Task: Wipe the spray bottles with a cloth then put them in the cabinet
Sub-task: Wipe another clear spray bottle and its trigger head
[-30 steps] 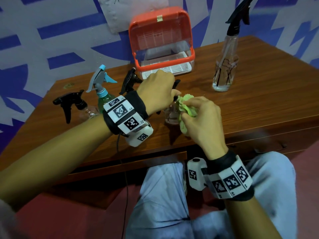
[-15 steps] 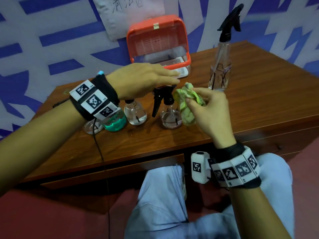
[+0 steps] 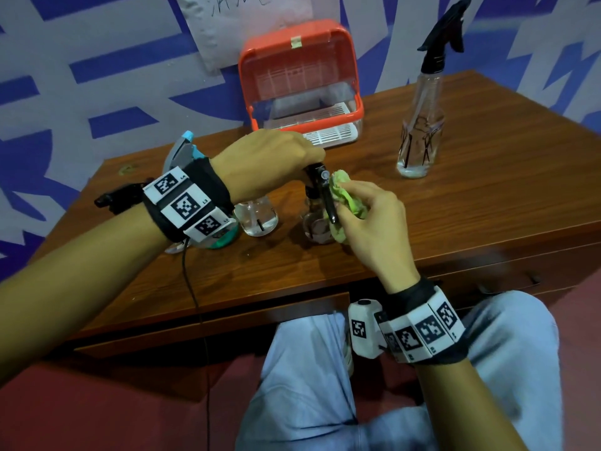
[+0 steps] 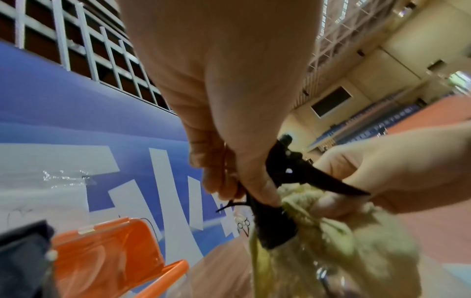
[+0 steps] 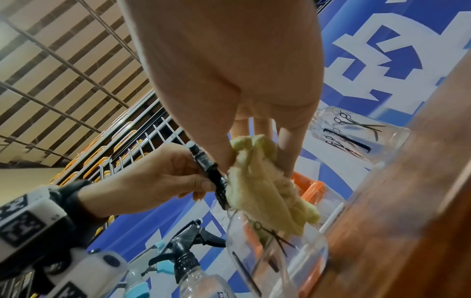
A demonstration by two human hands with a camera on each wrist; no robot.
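A small clear spray bottle [image 3: 314, 226] with a black trigger head [image 3: 320, 187] stands near the desk's front edge. My left hand [image 3: 276, 164] grips that black head [image 4: 282, 167] from above. My right hand [image 3: 367, 219] holds a crumpled green cloth [image 3: 349, 198] against the bottle's right side, by the trigger and neck [image 5: 216, 177]. The cloth [image 5: 265, 181] drapes over the bottle's shoulder [image 5: 277, 248]. An orange cabinet [image 3: 299, 79] with a clear front and white rack stands at the back of the desk.
A tall clear spray bottle [image 3: 421, 125] stands at the right rear. Left of the held bottle are another clear bottle [image 3: 257, 218], a teal-based bottle [image 3: 221, 240] partly behind my wrist, and a black sprayer [image 3: 117, 198]. The wooden desk [image 3: 487, 206] has bare room on the right.
My left hand came down from hovering and now grips the black spray head. My right hand has pressed the cloth closer against the bottle.
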